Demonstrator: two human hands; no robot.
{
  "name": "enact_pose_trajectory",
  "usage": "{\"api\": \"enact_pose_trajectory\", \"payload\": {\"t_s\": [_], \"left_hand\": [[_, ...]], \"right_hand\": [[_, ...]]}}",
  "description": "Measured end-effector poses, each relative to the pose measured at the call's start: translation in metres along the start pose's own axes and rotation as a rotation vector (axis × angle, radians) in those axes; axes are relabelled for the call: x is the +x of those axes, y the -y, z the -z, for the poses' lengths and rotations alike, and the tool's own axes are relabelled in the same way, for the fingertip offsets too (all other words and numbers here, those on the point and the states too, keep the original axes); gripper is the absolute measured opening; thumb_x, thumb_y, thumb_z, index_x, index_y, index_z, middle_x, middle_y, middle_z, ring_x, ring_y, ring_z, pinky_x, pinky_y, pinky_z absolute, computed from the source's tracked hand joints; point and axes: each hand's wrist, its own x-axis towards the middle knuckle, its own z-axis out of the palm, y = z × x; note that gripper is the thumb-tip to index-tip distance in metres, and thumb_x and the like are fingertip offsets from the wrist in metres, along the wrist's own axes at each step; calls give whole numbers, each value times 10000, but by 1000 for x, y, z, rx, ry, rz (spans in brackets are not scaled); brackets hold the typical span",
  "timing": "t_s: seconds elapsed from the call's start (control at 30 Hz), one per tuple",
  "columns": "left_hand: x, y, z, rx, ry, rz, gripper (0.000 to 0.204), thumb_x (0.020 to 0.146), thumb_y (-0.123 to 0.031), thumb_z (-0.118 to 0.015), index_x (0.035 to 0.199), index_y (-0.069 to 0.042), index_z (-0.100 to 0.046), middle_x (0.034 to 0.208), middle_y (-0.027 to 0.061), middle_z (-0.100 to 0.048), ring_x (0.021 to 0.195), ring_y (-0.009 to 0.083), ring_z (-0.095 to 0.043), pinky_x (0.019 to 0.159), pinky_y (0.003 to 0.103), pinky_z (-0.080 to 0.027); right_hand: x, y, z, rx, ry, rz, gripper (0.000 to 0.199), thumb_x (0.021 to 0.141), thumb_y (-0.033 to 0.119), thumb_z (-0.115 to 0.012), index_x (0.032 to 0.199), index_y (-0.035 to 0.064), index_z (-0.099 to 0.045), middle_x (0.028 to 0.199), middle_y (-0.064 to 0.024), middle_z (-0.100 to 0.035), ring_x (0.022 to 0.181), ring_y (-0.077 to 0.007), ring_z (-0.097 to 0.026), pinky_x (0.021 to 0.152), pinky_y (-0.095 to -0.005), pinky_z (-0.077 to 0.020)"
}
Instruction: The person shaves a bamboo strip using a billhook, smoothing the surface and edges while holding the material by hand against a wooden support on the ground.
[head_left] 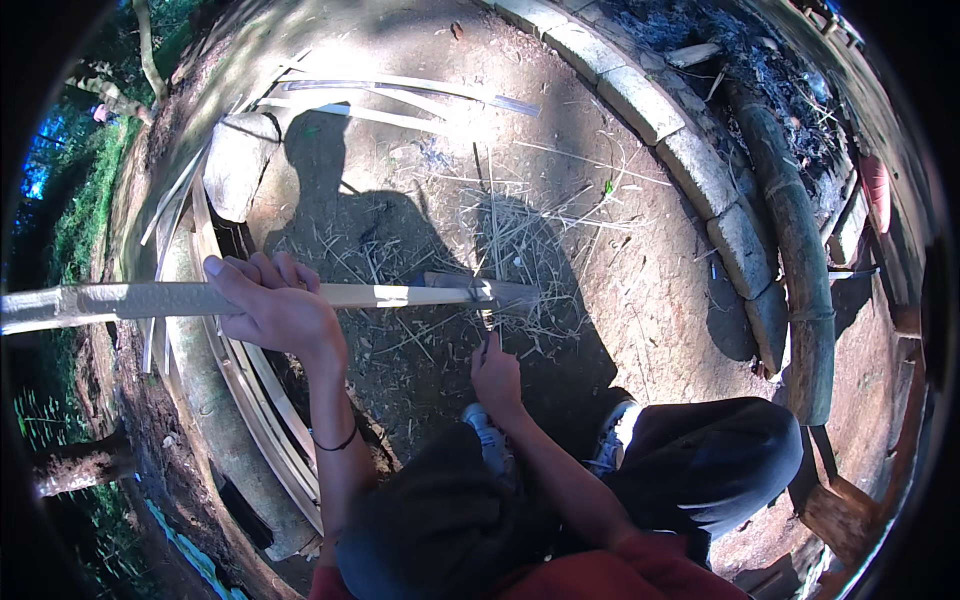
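My left hand (275, 303) is closed around a long pale bamboo strip (400, 295), which runs in from the left edge and lies level across the middle. The strip's right end meets a wooden block (518, 297) on the ground between shavings. In my right hand (497, 380), closed below that end, is the handle of a knife (489, 318). A long, thin dark line extends away from it past the strip, seemingly the blade seen edge-on. Whether the edge touches the strip I cannot tell.
Shavings (560, 235) litter the ground ahead. More split strips (400, 95) lie at the far side, and others beside a thick log (205, 390) at left. A pale rock (238, 165) stands there. Curved stone edging (690, 165) and a bamboo pole (790, 200) border ash at right.
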Motion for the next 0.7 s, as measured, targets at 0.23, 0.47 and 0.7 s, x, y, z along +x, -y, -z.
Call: {"api": "enact_pose_trajectory", "payload": {"t_s": [0.23, 0.47, 0.7], "left_hand": [[0, 1, 3, -18, 40, -7, 457, 957, -404, -512, 663, -134, -290, 542, -41, -238, 451, 71, -241, 381, 236, -202], [-8, -3, -1, -11, 32, -24, 456, 952, -391, -521, 659, -131, -287, 525, -42, -236, 442, 77, -249, 384, 241, -206], [-7, -1, -2, -16, 62, -17, 465, 958, -388, -509, 648, -133, -273, 521, -41, -220, 442, 71, -232, 373, 242, -192]], "right_hand": [[-5, 14, 6, 86, -6, 26, 164, 909, 123, -520, 962, -31, -531, 576, -192, -580, 520, -363, -604, 453, -465, -461], [1, -40, -16, -53, 9, -81, 191, 914, 149, -509, 988, -25, -535, 583, -197, -585, 532, -378, -606, 472, -473, -480], [0, -41, -14, -70, -1, -134, 211, 921, 175, -501, 992, -18, -543, 565, -210, -579, 536, -413, -605, 473, -501, -481]]}}
